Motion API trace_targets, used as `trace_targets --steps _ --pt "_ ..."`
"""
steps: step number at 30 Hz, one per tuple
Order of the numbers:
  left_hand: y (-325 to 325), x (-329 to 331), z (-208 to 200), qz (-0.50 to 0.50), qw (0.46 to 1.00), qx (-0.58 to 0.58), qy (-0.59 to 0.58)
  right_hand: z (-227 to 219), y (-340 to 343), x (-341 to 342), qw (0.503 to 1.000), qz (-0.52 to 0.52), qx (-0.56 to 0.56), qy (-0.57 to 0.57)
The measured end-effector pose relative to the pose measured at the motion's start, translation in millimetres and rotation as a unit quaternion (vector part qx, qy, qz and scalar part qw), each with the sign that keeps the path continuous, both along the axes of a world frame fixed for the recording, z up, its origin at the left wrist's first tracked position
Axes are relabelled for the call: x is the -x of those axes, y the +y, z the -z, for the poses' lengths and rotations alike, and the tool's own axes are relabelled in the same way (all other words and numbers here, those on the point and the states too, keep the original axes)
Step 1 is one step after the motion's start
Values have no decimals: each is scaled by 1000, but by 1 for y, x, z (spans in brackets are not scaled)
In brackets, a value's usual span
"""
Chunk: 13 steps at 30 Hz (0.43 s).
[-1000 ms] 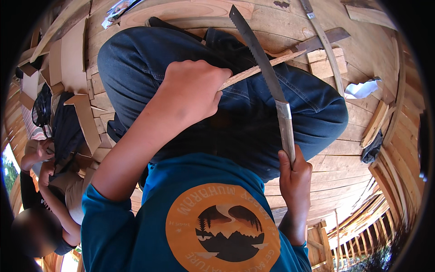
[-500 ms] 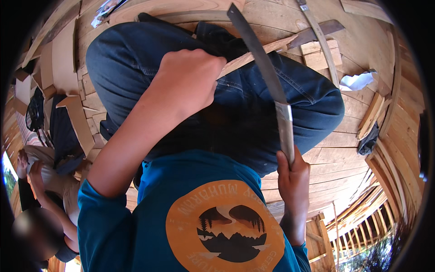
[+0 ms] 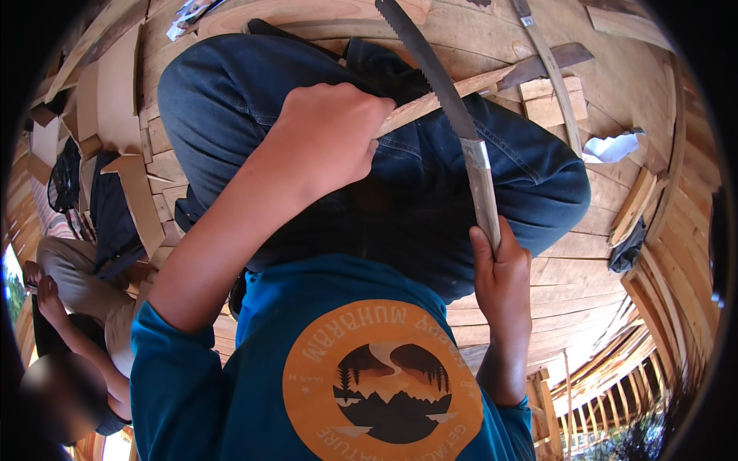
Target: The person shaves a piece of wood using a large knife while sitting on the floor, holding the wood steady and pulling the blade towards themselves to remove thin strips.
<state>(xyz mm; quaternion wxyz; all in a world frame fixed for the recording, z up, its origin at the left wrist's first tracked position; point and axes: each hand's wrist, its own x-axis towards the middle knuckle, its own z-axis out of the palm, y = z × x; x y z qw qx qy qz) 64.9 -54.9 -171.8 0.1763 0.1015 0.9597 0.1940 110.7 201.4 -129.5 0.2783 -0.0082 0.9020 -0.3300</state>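
My right hand (image 3: pixel 505 273) is closed around the pale wooden handle of a hand saw (image 3: pixel 438 81). Its dark, slightly curved blade has teeth along the left edge and a metal collar, and points up and away. Above my crossed legs, my left hand (image 3: pixel 336 127) grips a rough wooden strip (image 3: pixel 419 110) that slants up to the right. The saw blade crosses over this strip; whether they touch, I cannot tell. At the strip's far end shows another dark blade (image 3: pixel 547 63); whether the two are joined is unclear.
Beyond my right knee lie a wooden block (image 3: pixel 555 107), a long tool with a pale wooden handle (image 3: pixel 555 75) and crumpled white paper (image 3: pixel 613 146) on the plank floor. Cardboard (image 3: pixel 117 92) stands at the left. Another person (image 3: pixel 84 338) sits at the lower left.
The saw in my right hand has turned so its toothed edge now shows, and has risen slightly. My left hand keeps its grip. The other person's hands have lowered.
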Motion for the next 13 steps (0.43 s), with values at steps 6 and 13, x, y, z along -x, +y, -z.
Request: trace_targets --steps 6,13 --pt "6 5 -9 31 998 46 -30 -23 23 -30 997 40 -21 -62" --pt "-5 6 -4 15 998 14 -52 0 -5 -5 1000 4 6 -14"
